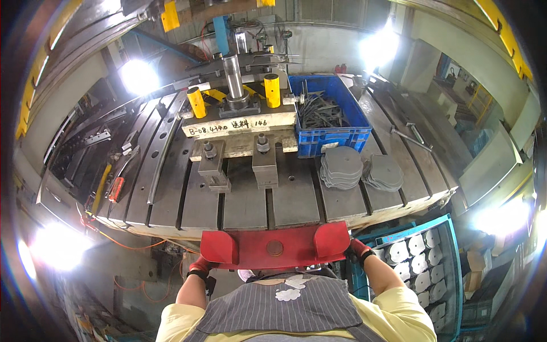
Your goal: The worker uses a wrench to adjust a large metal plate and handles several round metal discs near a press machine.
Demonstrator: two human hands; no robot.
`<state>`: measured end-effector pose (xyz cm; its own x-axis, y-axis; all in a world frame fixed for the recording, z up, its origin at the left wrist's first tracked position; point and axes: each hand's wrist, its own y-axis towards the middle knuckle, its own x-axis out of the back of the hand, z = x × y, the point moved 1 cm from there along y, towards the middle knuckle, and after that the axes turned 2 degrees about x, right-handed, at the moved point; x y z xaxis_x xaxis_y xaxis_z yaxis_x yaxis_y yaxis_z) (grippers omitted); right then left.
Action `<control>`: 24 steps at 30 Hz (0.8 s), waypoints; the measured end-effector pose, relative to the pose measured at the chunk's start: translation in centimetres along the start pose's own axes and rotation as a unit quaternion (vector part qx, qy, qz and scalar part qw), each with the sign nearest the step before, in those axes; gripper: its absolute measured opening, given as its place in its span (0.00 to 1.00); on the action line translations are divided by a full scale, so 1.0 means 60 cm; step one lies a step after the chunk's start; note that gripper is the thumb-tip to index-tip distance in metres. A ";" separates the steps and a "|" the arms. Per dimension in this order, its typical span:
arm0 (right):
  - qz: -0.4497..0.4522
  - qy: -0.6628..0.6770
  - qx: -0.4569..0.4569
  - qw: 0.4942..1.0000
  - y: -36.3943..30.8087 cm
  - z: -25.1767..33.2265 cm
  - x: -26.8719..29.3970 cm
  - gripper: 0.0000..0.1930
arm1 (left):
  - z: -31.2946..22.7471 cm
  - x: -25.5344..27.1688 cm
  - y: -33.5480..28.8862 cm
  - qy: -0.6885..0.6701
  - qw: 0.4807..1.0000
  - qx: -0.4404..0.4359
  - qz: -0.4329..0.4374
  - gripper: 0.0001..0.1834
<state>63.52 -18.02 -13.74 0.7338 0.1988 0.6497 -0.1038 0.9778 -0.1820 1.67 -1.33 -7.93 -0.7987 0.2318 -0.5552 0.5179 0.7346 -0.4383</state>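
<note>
the gloved left hand (200, 264) is at the left end of a red panel (293, 252), the gloved right hand (357, 249) at its right end; it is unclear whether the fingers are clamped on it or apart. the panel lies along the near edge of the slotted metal table (296, 208). on that table, two stacks of grey plates (342, 166) (383, 172) sit near a blue bin (312, 146) holding dark scrap strips (322, 113). left of the bin, a metal post (233, 77) stands between yellow cylinders (196, 102) (272, 91).
</note>
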 end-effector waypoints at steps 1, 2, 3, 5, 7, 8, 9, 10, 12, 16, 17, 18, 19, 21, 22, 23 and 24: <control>0.005 -0.019 0.005 1.000 0.001 -0.012 -0.004 0.08 | 0.005 0.009 0.004 0.000 1.000 0.000 0.000 0.20; 0.010 -0.038 0.009 0.999 0.015 -0.015 -0.010 0.09 | 0.014 0.022 0.007 0.131 0.991 0.011 -0.030 0.21; 0.015 -0.055 0.015 0.998 0.010 -0.024 -0.014 0.09 | 0.022 0.039 0.009 0.260 0.964 0.021 -0.059 0.22; 0.027 -0.091 0.029 0.995 0.023 -0.043 -0.024 0.11 | 0.034 0.078 0.015 0.126 0.991 0.028 -0.040 0.23; 0.034 -0.129 0.036 0.990 0.022 -0.067 -0.034 0.14 | 0.033 0.068 0.018 -0.011 0.999 0.037 -0.012 0.24; 0.038 -0.149 0.038 0.987 0.025 -0.079 -0.042 0.15 | 0.030 0.045 0.012 0.113 0.993 0.031 -0.026 0.25; 0.041 -0.168 0.038 0.984 0.024 -0.092 -0.048 0.17 | 0.017 0.009 0.007 0.237 0.971 0.024 -0.037 0.27; 0.045 -0.186 0.043 0.981 0.020 -0.104 -0.054 0.18 | 0.008 -0.014 0.002 0.239 0.970 0.025 -0.037 0.27; 0.054 -0.222 0.050 0.972 0.023 -0.120 -0.058 0.21 | -0.002 -0.039 -0.005 0.437 0.896 0.037 -0.070 0.27; 0.077 -0.293 0.064 0.951 0.025 -0.143 -0.070 0.28 | 0.009 0.018 0.000 0.114 0.988 0.080 -0.066 0.27; 0.204 -0.316 -0.093 0.922 0.039 -0.115 -0.068 0.30 | 0.011 0.023 -0.004 0.214 0.972 0.069 -0.074 0.27; 0.206 -0.316 -0.095 0.921 0.034 -0.111 -0.065 0.30 | 0.008 0.020 -0.003 0.310 0.946 0.060 -0.072 0.27; 0.163 -0.380 -0.033 0.910 0.027 -0.106 -0.062 0.27 | 0.005 0.016 0.000 0.402 0.912 0.051 -0.069 0.26; 0.164 -0.453 0.014 0.876 0.033 -0.094 -0.051 0.18 | 0.002 0.010 0.005 0.572 0.817 0.031 -0.061 0.26; 0.167 -0.452 0.014 0.876 0.033 -0.086 -0.042 0.18 | 0.001 0.006 0.009 0.650 0.757 0.021 -0.055 0.26; 0.101 -0.348 0.015 0.932 0.025 -0.064 -0.031 0.14 | -0.003 -0.020 0.000 0.567 0.822 0.009 -0.050 0.25; 0.032 -0.237 0.018 0.971 0.014 -0.036 -0.018 0.11 | -0.004 -0.049 -0.006 0.567 0.822 0.013 -0.052 0.25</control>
<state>64.10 -17.57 -16.16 0.3340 0.2584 0.9065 -0.1682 0.9626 -0.2124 3.76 -2.10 -5.98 -0.6037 0.6245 0.4955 0.4226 0.7778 -0.4653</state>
